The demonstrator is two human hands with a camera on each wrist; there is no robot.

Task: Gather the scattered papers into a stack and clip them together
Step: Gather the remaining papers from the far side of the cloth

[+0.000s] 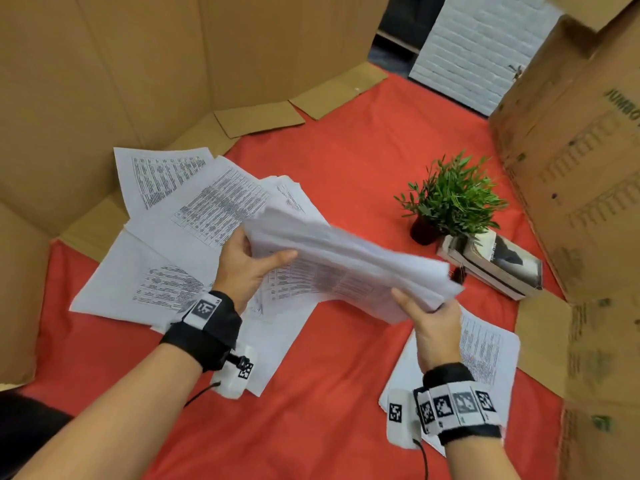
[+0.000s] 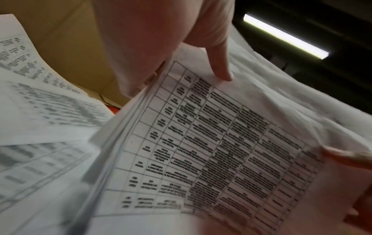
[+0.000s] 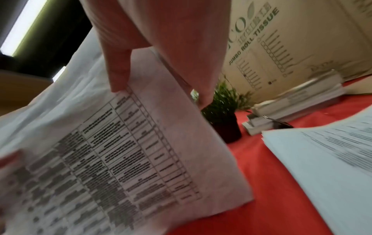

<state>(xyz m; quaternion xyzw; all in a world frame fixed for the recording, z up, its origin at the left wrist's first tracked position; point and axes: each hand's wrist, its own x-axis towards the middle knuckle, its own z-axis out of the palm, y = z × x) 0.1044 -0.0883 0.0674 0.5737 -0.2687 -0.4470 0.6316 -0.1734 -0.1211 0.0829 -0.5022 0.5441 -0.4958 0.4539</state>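
Both hands hold a thick stack of printed papers point(image 1: 349, 268) up off the red tablecloth point(image 1: 329, 393). My left hand point(image 1: 247, 259) grips its left end, thumb on the near face. My right hand point(image 1: 424, 311) grips the right end from below, thumb on the printed side. The left wrist view shows the stack point(image 2: 221, 151) with its printed table and my thumb point(image 2: 221, 66) pressed on it. In the right wrist view the same stack point(image 3: 130, 151) fills the frame. Loose sheets point(image 1: 166, 244) lie on the cloth at left, another sheet point(image 1: 485, 344) lies under my right wrist. A dark binder clip point(image 1: 459, 273) shows by the book.
A small potted plant point(image 1: 450, 199) stands right of centre beside a book point(image 1: 495, 268) lying flat. A large cardboard box point(image 1: 575, 161) rises at right, and folded cardboard walls point(image 1: 104, 81) close the left and back. A white brick-pattern panel point(image 1: 478, 46) stands behind.
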